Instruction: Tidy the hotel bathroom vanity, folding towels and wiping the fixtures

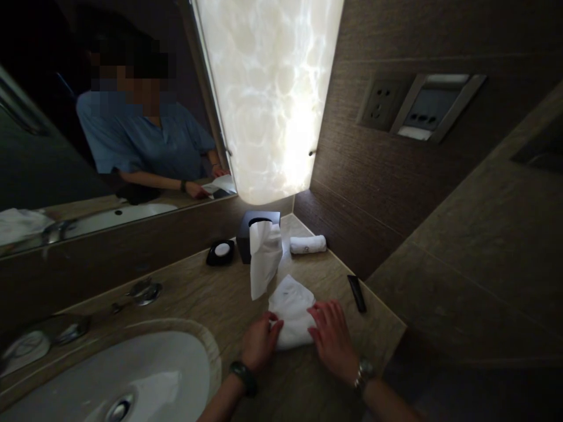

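A folded white cloth (292, 316), probably a small towel, lies on the stone counter, with a pointed far corner and a small grey mark near it. My left hand (260, 341) pinches its left edge between thumb and fingers. At the opposite edge, my right hand (333, 339) holds the cloth with bent fingers and thumb. A dark bangle (243, 378) circles my left wrist, and a metal watch (364, 374) sits on my right. Just beyond the cloth, a white tissue (265, 258) hangs out of a dark tissue box (244, 237).
A rolled white towel (308, 244) lies in the corner, and a dark tube (356, 293) rests by the right wall. Left of the box sits a black soap dish (220, 252). The sink (185, 363) and faucet handle (144, 292) are at left, below a mirror (145, 140).
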### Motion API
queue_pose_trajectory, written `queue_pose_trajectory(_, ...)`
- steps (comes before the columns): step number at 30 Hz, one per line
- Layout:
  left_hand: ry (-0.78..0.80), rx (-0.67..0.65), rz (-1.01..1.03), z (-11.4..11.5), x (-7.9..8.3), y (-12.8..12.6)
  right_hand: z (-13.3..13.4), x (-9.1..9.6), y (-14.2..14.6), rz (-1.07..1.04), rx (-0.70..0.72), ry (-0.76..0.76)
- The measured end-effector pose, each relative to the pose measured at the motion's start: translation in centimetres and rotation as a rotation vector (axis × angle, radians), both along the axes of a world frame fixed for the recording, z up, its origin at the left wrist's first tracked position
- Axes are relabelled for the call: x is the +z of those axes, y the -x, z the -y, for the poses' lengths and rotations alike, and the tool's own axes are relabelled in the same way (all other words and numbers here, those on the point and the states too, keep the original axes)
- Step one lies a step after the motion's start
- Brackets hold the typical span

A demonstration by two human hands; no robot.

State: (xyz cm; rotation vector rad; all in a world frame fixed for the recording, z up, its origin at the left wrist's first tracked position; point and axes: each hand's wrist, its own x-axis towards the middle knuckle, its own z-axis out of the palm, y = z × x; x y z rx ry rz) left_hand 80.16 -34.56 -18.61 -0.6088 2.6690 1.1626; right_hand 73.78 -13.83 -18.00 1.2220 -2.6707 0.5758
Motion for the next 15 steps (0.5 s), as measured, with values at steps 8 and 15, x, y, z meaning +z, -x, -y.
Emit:
queue_pose_trajectory(8,0.195,0.023,-0.317,0.2,0.2,-0.7,3.6,0.9,3.9,0.228,0.059,-0.213)
queue_pose_trajectory(15,-0.029,0.178,-0.046,0.5,0.2,6.8,6.0,1.6,6.4,-0.020,0.054,-0.054)
